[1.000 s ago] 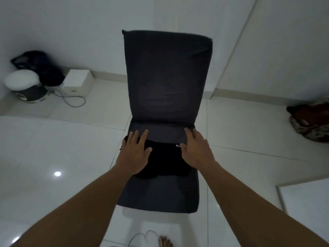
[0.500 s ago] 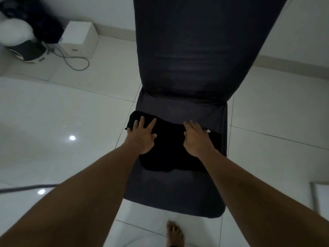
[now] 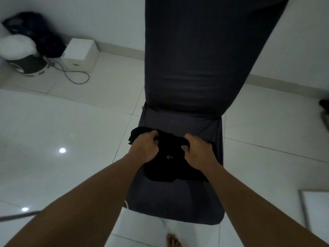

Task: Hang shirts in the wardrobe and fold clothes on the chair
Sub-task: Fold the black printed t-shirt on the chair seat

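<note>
A black folded garment [image 3: 170, 166] with a small white mark lies on the seat of a dark grey floor chair [image 3: 178, 202]. The chair's tall backrest stands upright behind it. My left hand [image 3: 145, 147] grips the garment's far left edge with curled fingers. My right hand [image 3: 197, 151] grips its far right edge the same way. The cloth bunches up between the two hands.
White tiled floor surrounds the chair. At the far left stand a white box [image 3: 80, 55], a round black-and-white appliance [image 3: 23, 56], a dark bag [image 3: 35, 31] and a loose cable [image 3: 74, 75]. A bare foot [image 3: 173, 241] shows at the bottom edge. Dark cloth [image 3: 324, 111] lies far right.
Both hands lay flat on the garment before; now their fingers have curled and gripped its far edge, bunching the cloth. The view has moved closer to the chair.
</note>
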`<action>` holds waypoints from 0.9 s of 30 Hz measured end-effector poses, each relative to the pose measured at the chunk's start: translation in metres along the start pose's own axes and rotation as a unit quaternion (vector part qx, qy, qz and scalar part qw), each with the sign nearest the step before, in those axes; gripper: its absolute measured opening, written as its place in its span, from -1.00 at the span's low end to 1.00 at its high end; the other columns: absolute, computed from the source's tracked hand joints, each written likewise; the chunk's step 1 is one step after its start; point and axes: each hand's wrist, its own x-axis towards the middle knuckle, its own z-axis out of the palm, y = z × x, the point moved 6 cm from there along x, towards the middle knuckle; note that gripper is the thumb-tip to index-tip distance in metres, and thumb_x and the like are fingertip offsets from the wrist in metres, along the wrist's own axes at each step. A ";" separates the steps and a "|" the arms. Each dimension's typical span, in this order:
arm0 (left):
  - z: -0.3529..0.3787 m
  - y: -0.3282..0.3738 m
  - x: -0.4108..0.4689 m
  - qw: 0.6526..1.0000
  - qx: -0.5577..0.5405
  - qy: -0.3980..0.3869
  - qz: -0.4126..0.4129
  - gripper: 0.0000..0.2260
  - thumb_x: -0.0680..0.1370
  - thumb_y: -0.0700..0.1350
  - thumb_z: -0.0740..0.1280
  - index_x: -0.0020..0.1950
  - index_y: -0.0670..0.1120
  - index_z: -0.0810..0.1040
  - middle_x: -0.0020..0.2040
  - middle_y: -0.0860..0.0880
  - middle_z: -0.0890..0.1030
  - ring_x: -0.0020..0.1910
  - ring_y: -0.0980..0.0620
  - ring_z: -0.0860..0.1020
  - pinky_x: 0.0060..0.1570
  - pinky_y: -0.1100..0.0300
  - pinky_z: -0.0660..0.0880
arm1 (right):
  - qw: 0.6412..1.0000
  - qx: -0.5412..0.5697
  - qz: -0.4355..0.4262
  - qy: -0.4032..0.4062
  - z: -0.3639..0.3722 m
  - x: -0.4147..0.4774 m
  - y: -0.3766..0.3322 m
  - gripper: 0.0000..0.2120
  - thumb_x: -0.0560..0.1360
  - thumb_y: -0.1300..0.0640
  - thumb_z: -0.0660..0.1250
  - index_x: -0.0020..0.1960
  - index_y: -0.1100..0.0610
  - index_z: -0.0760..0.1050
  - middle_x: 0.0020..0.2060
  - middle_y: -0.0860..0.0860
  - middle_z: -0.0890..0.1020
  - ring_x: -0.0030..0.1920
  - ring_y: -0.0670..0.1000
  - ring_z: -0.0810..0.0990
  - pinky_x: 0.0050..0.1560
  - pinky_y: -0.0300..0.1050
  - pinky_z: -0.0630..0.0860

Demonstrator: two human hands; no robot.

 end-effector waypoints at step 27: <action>-0.328 0.277 -0.202 0.968 -0.135 0.041 0.205 -0.59 0.57 0.21 0.30 -0.16 -0.14 0.58 -0.24 -0.02 0.59 -0.22 0.00 0.57 -0.24 0.15 0.41 | 0.932 0.212 0.008 0.294 -0.328 -0.186 -0.154 -0.79 0.63 0.18 0.20 0.03 0.06 0.62 -0.14 -0.01 0.67 -0.13 0.00 0.62 -0.12 -0.04 0.54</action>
